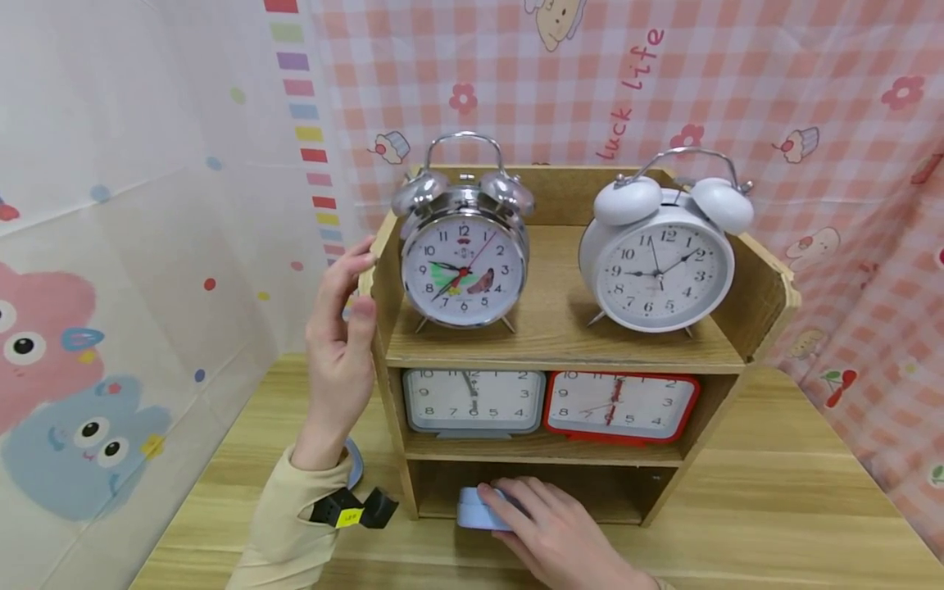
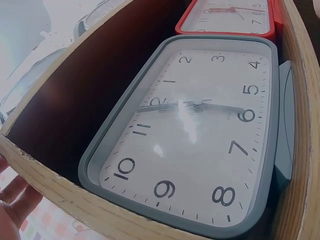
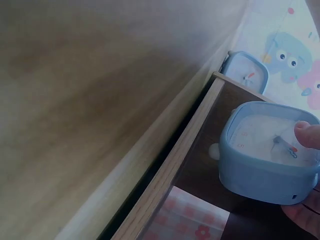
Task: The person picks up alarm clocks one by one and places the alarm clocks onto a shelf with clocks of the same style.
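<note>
My right hand holds a small light blue alarm clock at the front of the wooden shelf's bottom compartment. In the right wrist view, the thumb lies on this clock's face, with fingers underneath. My left hand rests against the shelf's left side panel, its fingertips at the upper edge. A silver twin-bell alarm clock stands on top near that hand, a white twin-bell clock to its right. The middle compartment holds a grey-framed clock beside a red-framed clock.
A second light blue clock stands on the table just left of the shelf, partly hidden by the left forearm in the head view. The wood-grain table extends to both sides. A checked pink cloth hangs behind the shelf.
</note>
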The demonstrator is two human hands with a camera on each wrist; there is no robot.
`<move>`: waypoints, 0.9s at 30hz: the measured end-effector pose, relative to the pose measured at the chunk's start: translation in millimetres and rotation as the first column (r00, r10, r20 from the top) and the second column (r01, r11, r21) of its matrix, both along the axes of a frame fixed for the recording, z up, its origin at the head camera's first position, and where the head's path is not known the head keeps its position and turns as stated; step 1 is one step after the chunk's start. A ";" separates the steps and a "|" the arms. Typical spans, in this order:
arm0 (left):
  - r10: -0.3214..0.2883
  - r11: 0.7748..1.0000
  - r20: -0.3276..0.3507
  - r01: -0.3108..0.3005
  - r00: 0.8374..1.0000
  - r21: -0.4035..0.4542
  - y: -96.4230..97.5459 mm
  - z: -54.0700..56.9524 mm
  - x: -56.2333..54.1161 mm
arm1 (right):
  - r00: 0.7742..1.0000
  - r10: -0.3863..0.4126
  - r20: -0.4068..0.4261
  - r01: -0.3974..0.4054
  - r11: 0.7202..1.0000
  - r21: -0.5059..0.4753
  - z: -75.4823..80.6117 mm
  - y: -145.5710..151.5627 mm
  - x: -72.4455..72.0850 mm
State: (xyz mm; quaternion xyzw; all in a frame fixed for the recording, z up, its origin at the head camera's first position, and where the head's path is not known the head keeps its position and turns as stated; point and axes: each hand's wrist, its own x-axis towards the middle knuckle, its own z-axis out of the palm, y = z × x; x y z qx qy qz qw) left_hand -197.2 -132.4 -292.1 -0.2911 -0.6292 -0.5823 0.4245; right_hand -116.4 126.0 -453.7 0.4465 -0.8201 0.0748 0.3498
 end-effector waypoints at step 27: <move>0.017 1.000 0.014 -0.017 1.000 -0.016 -1.1 0.4 1.8 | 0.993 -0.102 0.057 0.099 0.993 0.057 -3.5 -26.3 -23.6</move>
